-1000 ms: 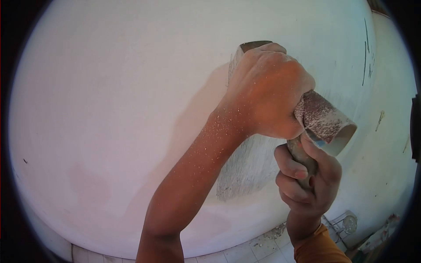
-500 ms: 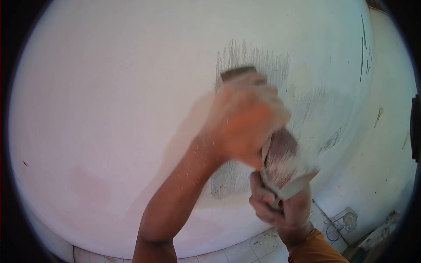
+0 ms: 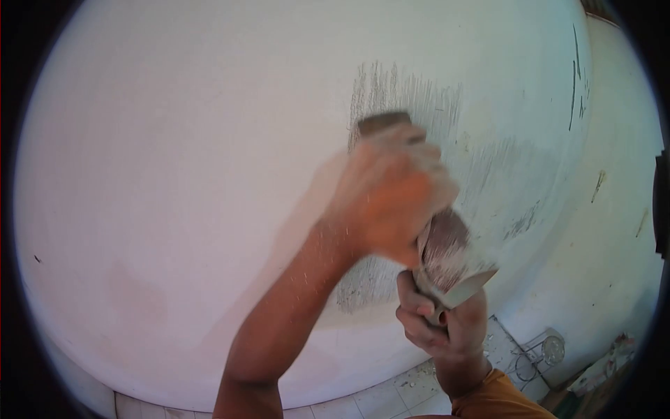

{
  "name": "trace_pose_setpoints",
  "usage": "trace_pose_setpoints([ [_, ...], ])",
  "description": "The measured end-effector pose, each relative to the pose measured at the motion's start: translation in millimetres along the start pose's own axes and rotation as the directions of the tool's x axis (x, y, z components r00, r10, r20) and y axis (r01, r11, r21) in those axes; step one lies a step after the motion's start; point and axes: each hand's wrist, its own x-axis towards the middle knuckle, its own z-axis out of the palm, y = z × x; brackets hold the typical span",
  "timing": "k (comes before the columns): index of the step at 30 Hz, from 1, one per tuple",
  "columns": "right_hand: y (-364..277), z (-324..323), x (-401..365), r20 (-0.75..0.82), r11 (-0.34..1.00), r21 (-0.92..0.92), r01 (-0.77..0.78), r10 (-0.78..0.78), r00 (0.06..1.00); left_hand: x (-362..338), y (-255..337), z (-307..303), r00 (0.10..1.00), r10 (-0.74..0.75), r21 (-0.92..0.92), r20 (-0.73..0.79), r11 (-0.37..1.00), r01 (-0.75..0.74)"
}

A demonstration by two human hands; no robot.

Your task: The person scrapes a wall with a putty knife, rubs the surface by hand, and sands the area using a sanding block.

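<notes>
Blurred by motion, my left hand (image 3: 391,185) is closed around a dark, flat-ended scraper (image 3: 384,123), whose broad end lies against the white wall (image 3: 174,153). Most of that tool is hidden under the fingers. Dark vertical scratches (image 3: 370,84) surround it on the wall. Lower and to the right, my right hand (image 3: 450,328) grips a broad-bladed putty knife (image 3: 450,255) by its handle, fingers wrapped round it. Whitish dust and scrapings coat its brownish face, close below my left wrist.
A tiled floor (image 3: 384,401) with scattered crumbs runs along the wall's foot. At the lower right, a wire-like object (image 3: 548,349) stands near the corner, with clutter (image 3: 607,363) beyond. The adjoining wall (image 3: 614,140) at right carries dark marks.
My left hand and the scraper have shifted slightly down the wall. My right hand has moved a little left, still gripping the putty knife.
</notes>
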Motion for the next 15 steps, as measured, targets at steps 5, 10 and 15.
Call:
trace_pose_setpoints([
  [5,-25.3,14.1,17.5,-0.003,0.999,0.039,0.024,-0.024,1.000,17.0,-20.0,1.2,0.941,0.167,0.060,-0.295,0.986,-0.156],
  [10,-3.4,-4.1,2.2,-0.035,1.000,-0.024,-0.001,0.000,0.999,-8.0,0.8,3.3,0.999,-0.021,0.017,0.048,1.000,0.020],
  [15,-38.1,0.2,26.6,0.020,0.998,-0.046,0.048,-0.047,0.999,45.1,-14.1,-15.0,0.999,-0.039,0.123,-0.016,0.992,0.041],
])
